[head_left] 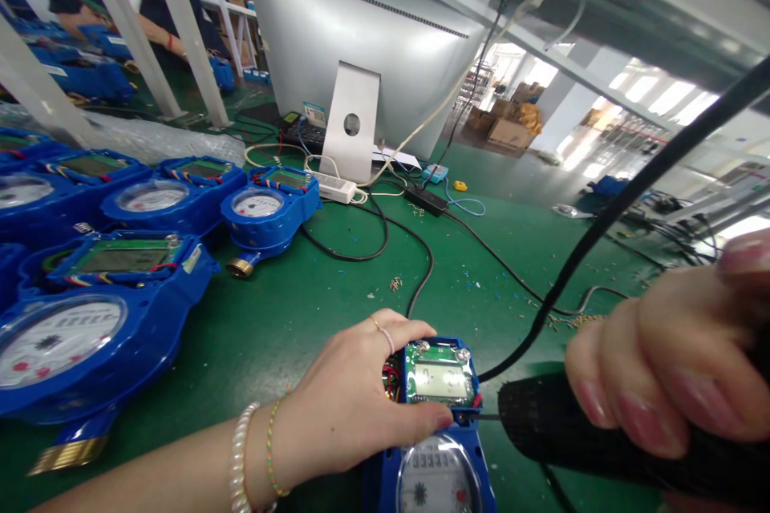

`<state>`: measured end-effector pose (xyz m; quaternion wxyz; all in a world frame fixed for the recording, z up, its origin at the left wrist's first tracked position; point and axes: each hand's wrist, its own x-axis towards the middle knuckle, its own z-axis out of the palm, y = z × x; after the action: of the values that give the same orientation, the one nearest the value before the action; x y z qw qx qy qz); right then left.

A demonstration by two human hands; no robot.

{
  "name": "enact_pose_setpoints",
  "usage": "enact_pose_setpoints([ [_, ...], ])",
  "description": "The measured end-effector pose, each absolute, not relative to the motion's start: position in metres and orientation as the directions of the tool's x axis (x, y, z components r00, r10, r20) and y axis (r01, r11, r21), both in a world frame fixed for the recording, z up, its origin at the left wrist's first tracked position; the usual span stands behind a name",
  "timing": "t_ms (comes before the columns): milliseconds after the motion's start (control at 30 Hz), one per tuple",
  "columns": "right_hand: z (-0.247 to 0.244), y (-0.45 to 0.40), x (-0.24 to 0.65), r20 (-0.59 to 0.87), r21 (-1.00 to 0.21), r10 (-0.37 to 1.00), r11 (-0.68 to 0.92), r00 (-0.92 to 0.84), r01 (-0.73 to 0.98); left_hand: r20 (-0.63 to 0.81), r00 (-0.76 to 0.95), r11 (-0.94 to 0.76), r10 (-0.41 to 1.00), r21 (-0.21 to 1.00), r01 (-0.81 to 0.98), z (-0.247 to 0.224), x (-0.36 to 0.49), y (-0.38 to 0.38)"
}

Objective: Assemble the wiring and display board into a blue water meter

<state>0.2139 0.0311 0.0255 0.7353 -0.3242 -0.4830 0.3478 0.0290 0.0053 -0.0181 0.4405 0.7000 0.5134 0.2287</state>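
My left hand (342, 401) grips the blue water meter (391, 481) in front of me, thumb across the lower edge of its display compartment and fingers along the far side. The meter's circuit board with a small display (439, 381) is exposed, and coloured wires show beside my fingers. My right hand (662, 361) is wrapped round a black screwdriver (535, 417), held nearly level. Its thin metal shaft points left and reaches the meter's edge near my left thumb; the exact contact at the tip is too small to tell.
Several more blue water meters (174, 200) stand at the left. A monitor (361, 40) is at the back, near a white power strip (334, 187). Black cables cross the green table (354, 296); small brass screws (395, 284) lie scattered. Another person's arm (156, 34) is beyond.
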Motion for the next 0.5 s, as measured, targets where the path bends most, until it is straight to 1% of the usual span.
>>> enact_pose_setpoints([
  [267, 0.043, 0.047, 0.233, 0.497, -0.805, 0.816, 0.56, 0.295, -0.194, -0.129, 0.371, -0.082, 0.92, 0.861, 0.502, -0.016, 0.03, 0.005],
  [500, 0.043, 0.042, 0.242, 0.494, -0.808, 0.824, 0.553, 0.278, -0.205, -0.096, 0.364, -0.111, 0.926, 0.855, 0.507, -0.021, 0.03, 0.002],
])
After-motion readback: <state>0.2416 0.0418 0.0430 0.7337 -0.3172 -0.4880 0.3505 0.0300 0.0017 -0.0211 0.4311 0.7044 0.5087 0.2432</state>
